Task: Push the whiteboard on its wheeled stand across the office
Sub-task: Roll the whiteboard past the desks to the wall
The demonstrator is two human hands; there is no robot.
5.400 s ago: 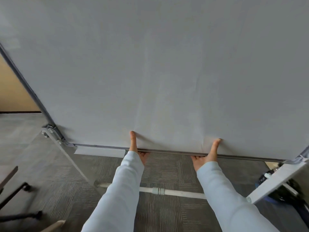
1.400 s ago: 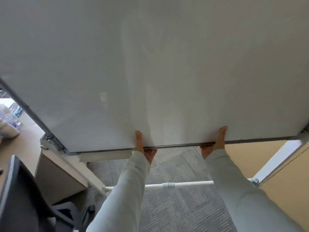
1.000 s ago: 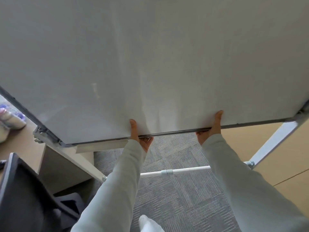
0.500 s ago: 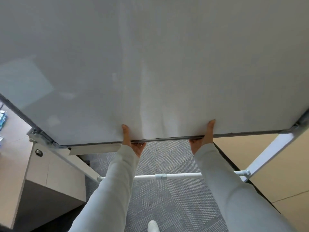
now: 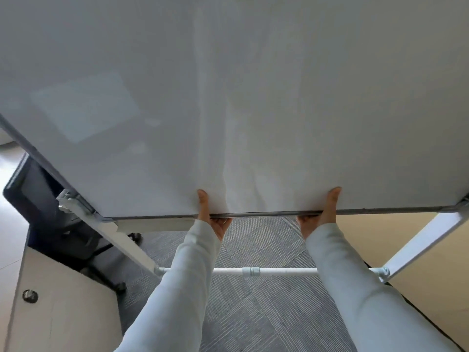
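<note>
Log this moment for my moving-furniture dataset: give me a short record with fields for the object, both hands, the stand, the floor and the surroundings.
object: whiteboard, blank, fills most of the view
left hand: grips the bottom edge, thumb on the face
right hand: grips the same edge, thumb up
stand: white crossbar between two slanted legs
floor: grey patterned carpet
left side: pale desk, dark office chair
right side: tan panel

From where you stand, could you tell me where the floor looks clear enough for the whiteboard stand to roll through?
The grey striped carpet between the white stand legs looks bare, under the white crossbar. The left is crowded: a pale cabinet and a black wheeled chair sit close to the left leg. On the right, a tan panel borders the right leg.
</note>
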